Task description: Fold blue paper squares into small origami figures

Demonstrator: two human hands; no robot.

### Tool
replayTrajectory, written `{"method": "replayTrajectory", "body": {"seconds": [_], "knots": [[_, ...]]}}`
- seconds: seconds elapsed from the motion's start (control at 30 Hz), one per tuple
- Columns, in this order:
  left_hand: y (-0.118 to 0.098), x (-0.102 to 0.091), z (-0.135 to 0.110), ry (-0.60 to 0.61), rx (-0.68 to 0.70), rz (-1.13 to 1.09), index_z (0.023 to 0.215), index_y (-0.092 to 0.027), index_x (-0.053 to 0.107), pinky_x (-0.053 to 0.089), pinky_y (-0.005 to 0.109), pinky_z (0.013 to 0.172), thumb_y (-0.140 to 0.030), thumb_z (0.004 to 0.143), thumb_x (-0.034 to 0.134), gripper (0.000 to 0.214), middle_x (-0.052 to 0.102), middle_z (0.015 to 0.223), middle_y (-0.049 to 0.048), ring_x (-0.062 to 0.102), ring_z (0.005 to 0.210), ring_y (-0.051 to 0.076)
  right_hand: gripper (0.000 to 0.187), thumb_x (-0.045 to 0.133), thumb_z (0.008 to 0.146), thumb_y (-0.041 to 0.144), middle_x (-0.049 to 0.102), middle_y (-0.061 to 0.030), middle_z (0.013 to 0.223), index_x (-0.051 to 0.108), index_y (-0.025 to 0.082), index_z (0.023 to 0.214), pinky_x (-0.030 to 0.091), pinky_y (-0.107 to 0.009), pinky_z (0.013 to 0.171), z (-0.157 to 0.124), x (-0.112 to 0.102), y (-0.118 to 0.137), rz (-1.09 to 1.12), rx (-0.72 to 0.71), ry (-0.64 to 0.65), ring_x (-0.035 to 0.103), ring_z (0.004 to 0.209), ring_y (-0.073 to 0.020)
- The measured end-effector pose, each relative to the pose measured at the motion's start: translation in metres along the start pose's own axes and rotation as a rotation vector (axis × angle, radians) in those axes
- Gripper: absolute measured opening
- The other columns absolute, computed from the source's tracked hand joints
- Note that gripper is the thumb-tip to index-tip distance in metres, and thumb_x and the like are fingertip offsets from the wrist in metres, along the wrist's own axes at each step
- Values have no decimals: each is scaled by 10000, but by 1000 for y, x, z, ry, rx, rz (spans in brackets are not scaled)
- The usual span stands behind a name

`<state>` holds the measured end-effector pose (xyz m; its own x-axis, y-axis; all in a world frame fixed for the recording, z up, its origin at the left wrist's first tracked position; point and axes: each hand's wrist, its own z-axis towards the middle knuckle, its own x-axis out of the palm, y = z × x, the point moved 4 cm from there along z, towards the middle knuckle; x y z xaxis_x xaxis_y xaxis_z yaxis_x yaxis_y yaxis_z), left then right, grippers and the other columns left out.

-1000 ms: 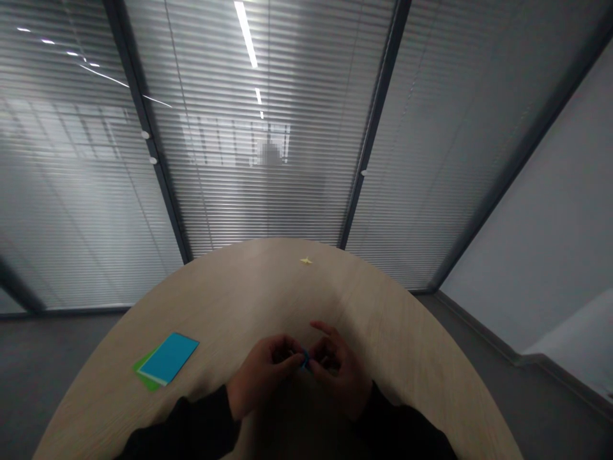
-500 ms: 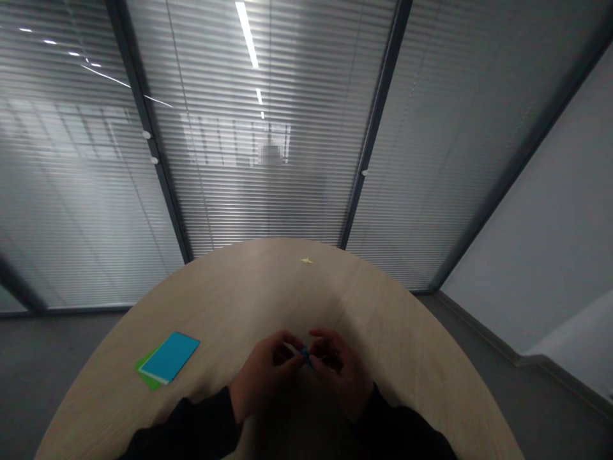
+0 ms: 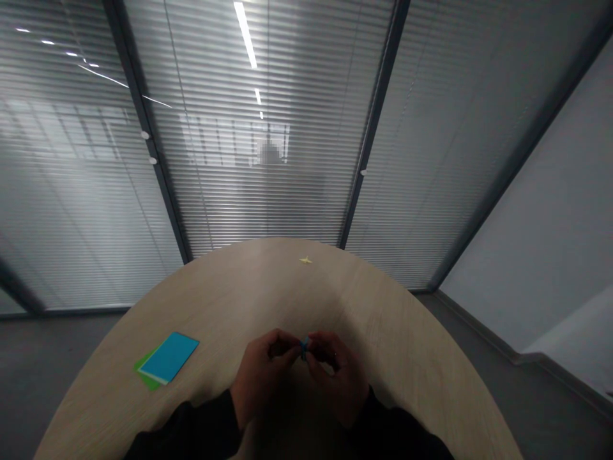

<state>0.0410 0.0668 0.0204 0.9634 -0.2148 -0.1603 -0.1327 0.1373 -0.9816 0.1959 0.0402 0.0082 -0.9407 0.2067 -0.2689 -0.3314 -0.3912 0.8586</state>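
Observation:
My left hand (image 3: 262, 375) and my right hand (image 3: 335, 377) meet over the near part of the round wooden table (image 3: 230, 300). Between their fingertips they pinch a small blue folded piece (image 3: 303, 347); its exact shape is too small to make out. Both hands have their fingers curled in, and dark sleeves cover both forearms.
A stack of coloured paper sheets (image 3: 167, 359), blue on top with green beneath, lies on the table to the left. A tiny yellow folded piece (image 3: 305, 260) sits near the far edge. Glass walls with blinds stand behind the table.
Both hands have lifted slightly and drawn closer together around the blue piece. My right forefinger, stretched out a second ago, has curled in.

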Motion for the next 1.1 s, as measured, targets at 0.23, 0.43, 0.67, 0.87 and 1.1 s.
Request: {"method": "replayTrajectory", "body": {"seconds": [0.23,0.43,0.67,0.87,1.1], "knots": [[-4,-4,-5,-70,13,66,813,-191,738,544,334,757,-289,769,669,128,780,819,69,720,809,238,173,604,773,233,730,-59,807,628,206,942,609,-319,641,-1,4,9,-32,-2,-69,730,705,-200],[-5,-3,-6,-120,30,103,796,-195,721,546,331,761,-292,768,677,111,770,824,66,718,813,237,166,609,780,244,730,-64,827,621,203,940,618,-314,654,-2,6,10,4,14,-53,737,732,-205],[-3,0,-2,-45,25,130,855,-184,666,544,314,694,-302,803,638,132,741,815,60,698,764,215,181,622,792,240,731,-56,836,611,206,970,615,-313,671,-2,6,6,39,44,-42,737,742,-203],[-1,-1,-1,13,96,45,951,-194,657,542,338,788,-282,832,622,152,745,913,66,700,861,221,146,633,792,238,724,-65,862,620,209,935,607,-339,708,-2,6,8,76,47,-38,724,774,-212],[5,-1,0,62,86,-20,1053,-183,650,539,345,807,-293,858,609,228,760,940,79,707,874,226,254,679,791,344,715,-79,867,601,203,988,600,-362,714,-1,4,-9,258,128,-66,721,776,-224]]}}
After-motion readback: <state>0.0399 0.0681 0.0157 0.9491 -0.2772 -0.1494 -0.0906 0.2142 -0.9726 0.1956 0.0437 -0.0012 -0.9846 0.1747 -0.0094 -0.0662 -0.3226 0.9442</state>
